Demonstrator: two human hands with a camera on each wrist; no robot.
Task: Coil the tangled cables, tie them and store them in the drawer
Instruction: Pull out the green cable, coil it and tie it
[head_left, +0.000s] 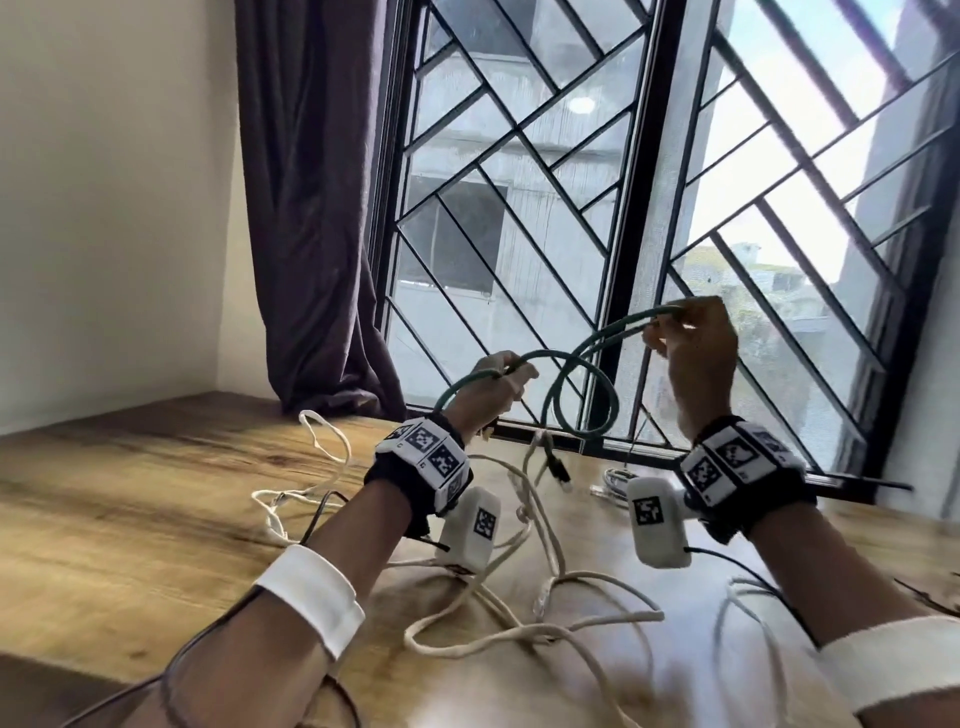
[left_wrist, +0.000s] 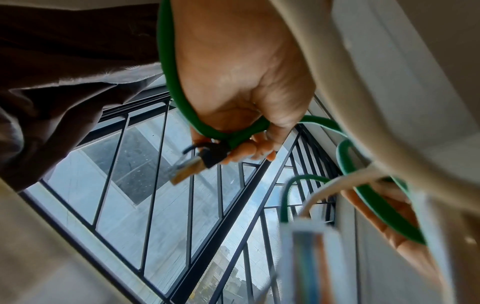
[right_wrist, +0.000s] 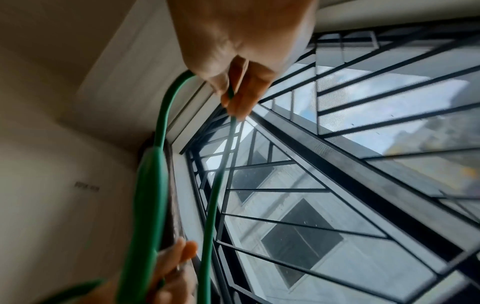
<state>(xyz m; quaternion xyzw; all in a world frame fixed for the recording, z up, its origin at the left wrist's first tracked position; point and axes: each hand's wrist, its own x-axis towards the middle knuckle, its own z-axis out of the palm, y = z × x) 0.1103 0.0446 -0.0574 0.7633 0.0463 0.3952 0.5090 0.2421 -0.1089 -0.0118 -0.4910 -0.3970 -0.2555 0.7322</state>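
Observation:
A green cable (head_left: 576, 364) hangs in loops in the air between my two hands, above the wooden table (head_left: 130, 493). My left hand (head_left: 498, 384) grips one end of it; in the left wrist view the green cable (left_wrist: 176, 88) wraps round the palm and its black-booted plug (left_wrist: 197, 162) sticks out past the fingers (left_wrist: 249, 150). My right hand (head_left: 691, 338), higher and further right, pinches a bend of the green cable (right_wrist: 163, 127) between thumb and fingertips (right_wrist: 241, 102). Several white cables (head_left: 524, 629) lie tangled on the table below.
A barred window (head_left: 649, 182) runs along the table's far edge, with a dark curtain (head_left: 311, 208) at its left. A black plug (head_left: 558, 470) and a small bundle of wire (head_left: 613, 480) lie by the sill. Bare wood stretches to the left.

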